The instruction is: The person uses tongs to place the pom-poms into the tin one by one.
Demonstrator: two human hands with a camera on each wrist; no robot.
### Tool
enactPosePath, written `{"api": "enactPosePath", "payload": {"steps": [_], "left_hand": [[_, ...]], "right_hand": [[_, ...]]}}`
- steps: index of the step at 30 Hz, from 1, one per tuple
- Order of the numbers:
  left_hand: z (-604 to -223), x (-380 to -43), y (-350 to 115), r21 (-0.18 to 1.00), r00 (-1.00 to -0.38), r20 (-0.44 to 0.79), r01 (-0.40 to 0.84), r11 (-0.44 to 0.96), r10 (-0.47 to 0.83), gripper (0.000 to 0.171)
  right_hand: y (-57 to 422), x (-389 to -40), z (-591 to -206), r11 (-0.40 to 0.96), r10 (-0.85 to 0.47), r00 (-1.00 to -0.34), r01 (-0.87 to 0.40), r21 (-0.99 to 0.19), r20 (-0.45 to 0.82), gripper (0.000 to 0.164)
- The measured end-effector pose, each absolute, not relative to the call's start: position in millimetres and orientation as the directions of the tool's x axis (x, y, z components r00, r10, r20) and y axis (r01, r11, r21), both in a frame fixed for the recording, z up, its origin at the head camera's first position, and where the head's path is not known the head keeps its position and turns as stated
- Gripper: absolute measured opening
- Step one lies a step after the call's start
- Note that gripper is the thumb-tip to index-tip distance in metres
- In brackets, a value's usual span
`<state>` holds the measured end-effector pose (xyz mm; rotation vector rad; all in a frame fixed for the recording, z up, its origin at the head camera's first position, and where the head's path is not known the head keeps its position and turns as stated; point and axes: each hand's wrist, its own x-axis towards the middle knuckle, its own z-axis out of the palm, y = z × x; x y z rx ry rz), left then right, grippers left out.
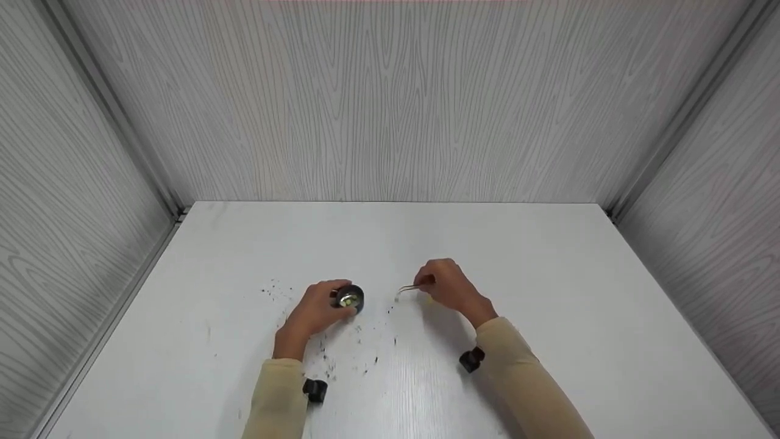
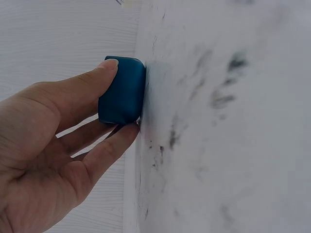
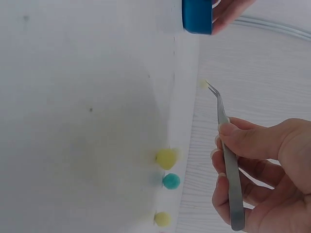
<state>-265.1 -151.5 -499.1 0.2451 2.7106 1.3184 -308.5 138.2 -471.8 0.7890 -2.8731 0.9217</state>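
Observation:
My left hand (image 1: 318, 310) holds a small cup, its outer wall (image 2: 127, 92) blue in the left wrist view, between thumb and fingers. The cup stands at the tabletop, and small yellow-green pieces (image 1: 349, 301) show inside it. To its right, my right hand (image 1: 448, 286) grips metal tweezers (image 3: 232, 179) with bent tips. A small pale yellow bit (image 3: 204, 84) shows at those tips, apart from the cup. Near the right hand, a yellow pompom (image 3: 166, 158), a teal pompom (image 3: 171, 181) and a paler yellow pompom (image 3: 163, 219) lie on the table.
The white tabletop (image 1: 518, 244) has dark smudges (image 1: 329, 366) around and in front of the left hand. Wood-grain panels (image 1: 390, 103) enclose it at the back and both sides. A black wrist camera (image 1: 315, 391) is on the left sleeve, another (image 1: 471, 360) on the right.

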Motion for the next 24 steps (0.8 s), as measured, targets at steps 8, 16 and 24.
{"api": "enactPosePath", "payload": {"steps": [8, 16, 24], "left_hand": [[-501, -267, -151, 0.795, -0.981, -0.043, 0.083, 0.601, 0.191, 0.059], [-502, -266, -151, 0.787, -0.981, -0.05, 0.076, 0.613, 0.186, 0.059], [-499, -266, -150, 0.784, -0.983, -0.046, 0.074, 0.617, 0.176, 0.059]], "right_hand": [[125, -304, -464, 0.672, -0.486, -0.851, -0.51, -0.537, 0.2, 0.012], [111, -300, -458, 0.66, -0.51, -0.831, -0.544, -0.518, 0.223, 0.014], [98, -302, -455, 0.641, -0.539, -0.811, -0.57, -0.514, 0.228, 0.016]]}}
